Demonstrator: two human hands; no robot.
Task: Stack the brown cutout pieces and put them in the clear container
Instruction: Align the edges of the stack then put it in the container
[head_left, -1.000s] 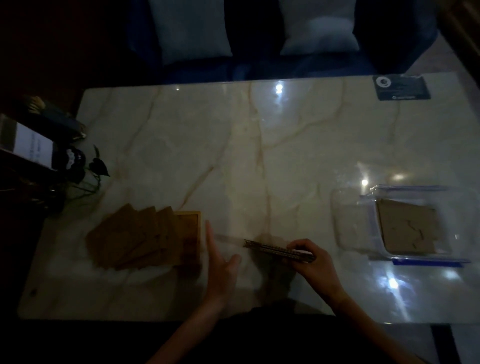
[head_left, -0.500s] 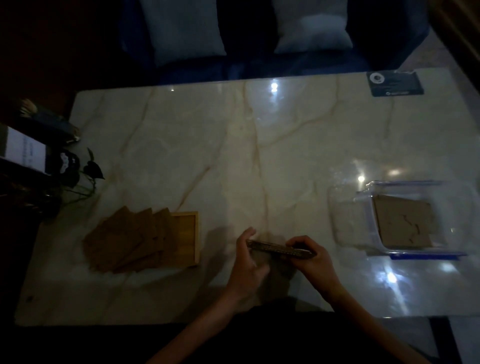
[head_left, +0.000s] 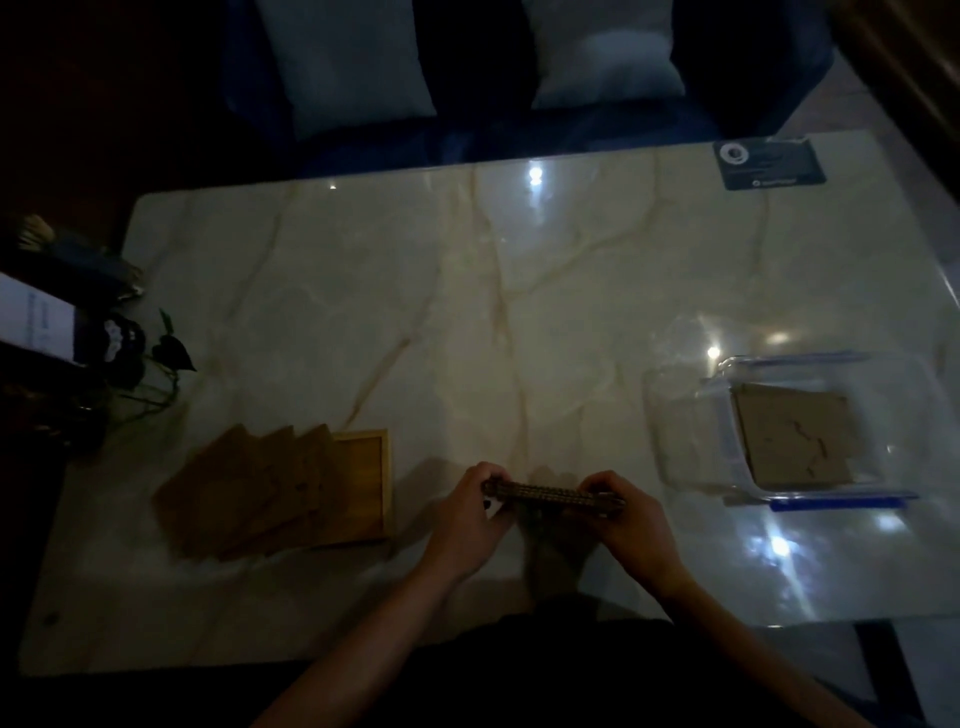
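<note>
Cream marble table (head_left: 467, 322), veined in tan and pale orange, glossy with white light spots. Brown cardboard stack (head_left: 553, 493) shows a dotted, corrugated edge. More brown cutout pieces (head_left: 244, 488) fan out dull and dark over a yellowish wooden tray (head_left: 371, 478). Clear container (head_left: 685, 431), blue-trimmed rim, holds a brown piece (head_left: 789, 436) marked with dark squiggles. Far corner: a black card (head_left: 769, 163) with a white circular logo. Behind, pale grey cushions (head_left: 353, 57) on a deep blue sofa (head_left: 748, 67).

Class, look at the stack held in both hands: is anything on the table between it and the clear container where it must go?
Nothing visible. The stack is held by the left hand and right hand; only bare table lies between it and the open clear container to its right.
</note>
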